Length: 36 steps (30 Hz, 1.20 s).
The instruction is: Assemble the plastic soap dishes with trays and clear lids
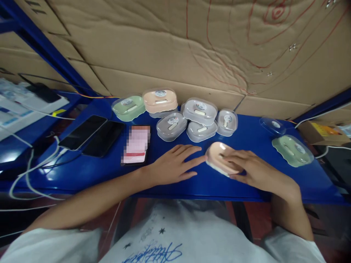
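My right hand grips the right end of a peach soap dish, with its fingers reaching over the dish and the thumb low on the near side. The dish looks tilted and slightly blurred. My left hand lies just left of it with fingers stretched apart; one fingertip meets or nearly meets the dish's left edge. Behind the hands are several grey soap dishes under clear lids, among them a stacked one and a single one. A lidded peach dish and a green dish stand further left.
On the blue table, a phone with a lit screen and two dark phones lie left, by white cables. At right are another green dish, a clear lid and a cardboard box. Cardboard walls the back.
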Motion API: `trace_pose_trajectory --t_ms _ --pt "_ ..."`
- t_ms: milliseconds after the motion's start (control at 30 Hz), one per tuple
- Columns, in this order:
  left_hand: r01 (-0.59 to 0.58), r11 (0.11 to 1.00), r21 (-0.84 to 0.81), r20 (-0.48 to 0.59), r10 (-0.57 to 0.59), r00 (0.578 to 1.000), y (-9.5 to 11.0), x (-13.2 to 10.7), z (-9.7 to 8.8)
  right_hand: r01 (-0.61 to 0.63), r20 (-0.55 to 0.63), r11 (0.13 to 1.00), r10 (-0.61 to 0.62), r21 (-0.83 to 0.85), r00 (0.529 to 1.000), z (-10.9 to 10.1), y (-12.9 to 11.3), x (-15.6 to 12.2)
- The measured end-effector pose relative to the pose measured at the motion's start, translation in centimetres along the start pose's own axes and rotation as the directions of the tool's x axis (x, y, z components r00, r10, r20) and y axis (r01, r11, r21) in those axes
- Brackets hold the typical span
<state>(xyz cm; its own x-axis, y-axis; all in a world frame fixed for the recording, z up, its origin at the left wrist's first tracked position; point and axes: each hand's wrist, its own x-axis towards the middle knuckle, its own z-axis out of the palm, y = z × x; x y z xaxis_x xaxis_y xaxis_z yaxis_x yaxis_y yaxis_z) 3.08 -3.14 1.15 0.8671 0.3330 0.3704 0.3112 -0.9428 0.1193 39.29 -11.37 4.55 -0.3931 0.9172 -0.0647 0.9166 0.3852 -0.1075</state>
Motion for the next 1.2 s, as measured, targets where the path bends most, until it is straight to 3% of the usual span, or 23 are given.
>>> trace_pose_trajectory --t_ms 100,167,300,433,500,533,567,633,667,733,833,1033,1133,1200 --pt "-0.023 0.996 -0.088 0.020 0.024 1.000 0.5 0.0 0.7 0.299 0.029 0.928 -0.313 0.220 0.949 -0.6 -2.5 1.6" --pt "-0.025 0.990 -0.138 0.019 0.028 0.999 0.7 -0.1 1.2 0.346 -0.021 0.893 -0.355 0.288 0.935 -0.5 -2.8 2.6" --pt "-0.107 0.984 -0.142 0.060 0.116 0.991 0.8 -0.2 1.7 0.218 -0.075 0.952 -0.207 0.217 0.976 0.2 -0.8 2.7" --pt "-0.188 0.981 -0.040 0.153 0.192 0.969 0.6 -0.5 1.3 0.100 -0.057 0.968 -0.089 0.232 0.994 -1.0 4.2 0.9" --pt "-0.191 0.981 0.020 0.185 0.184 0.965 0.2 -0.5 0.9 -0.135 -0.084 0.969 0.155 0.208 0.984 -2.1 7.5 0.6" --pt "-0.193 0.981 0.036 0.189 0.183 0.965 0.1 -0.5 0.7 -0.326 -0.127 0.933 0.345 0.151 0.930 -2.4 9.2 0.7" --pt "-0.194 0.980 0.043 0.186 0.183 0.965 -0.1 -0.5 0.5 -0.514 -0.205 0.854 0.519 0.077 0.830 -2.5 10.8 1.1" --pt "-0.190 0.981 0.048 0.178 0.179 0.968 -0.5 -0.5 0.3 -0.689 -0.283 0.724 0.665 0.017 0.691 -1.9 13.5 2.2" --pt "-0.185 0.981 0.049 0.177 0.174 0.969 -0.7 -0.5 0.2 -0.731 -0.293 0.682 0.699 0.000 0.652 -1.3 14.6 2.7" --pt "-0.172 0.984 0.054 0.180 0.160 0.971 -1.0 -0.5 0.1 -0.757 -0.274 0.653 0.725 -0.018 0.632 -0.1 15.9 3.5" --pt "-0.157 0.985 0.073 0.192 0.140 0.971 -1.4 -0.5 0.0 -0.725 -0.253 0.688 0.697 -0.030 0.671 1.1 16.2 3.9" --pt "-0.095 0.994 0.046 0.229 0.082 0.970 -1.6 -0.7 -0.5 -0.462 -0.179 0.887 0.457 0.016 0.871 0.3 12.7 3.7" --pt "-0.017 1.000 -0.004 0.277 0.017 0.961 -1.5 -0.7 -0.8 -0.185 -0.168 0.969 0.211 0.162 0.963 -0.7 9.1 3.3" --pt "0.029 0.999 -0.020 0.306 -0.021 0.952 -1.5 -0.7 -0.9 0.060 -0.143 0.959 -0.020 0.278 0.990 -1.0 6.5 3.1"
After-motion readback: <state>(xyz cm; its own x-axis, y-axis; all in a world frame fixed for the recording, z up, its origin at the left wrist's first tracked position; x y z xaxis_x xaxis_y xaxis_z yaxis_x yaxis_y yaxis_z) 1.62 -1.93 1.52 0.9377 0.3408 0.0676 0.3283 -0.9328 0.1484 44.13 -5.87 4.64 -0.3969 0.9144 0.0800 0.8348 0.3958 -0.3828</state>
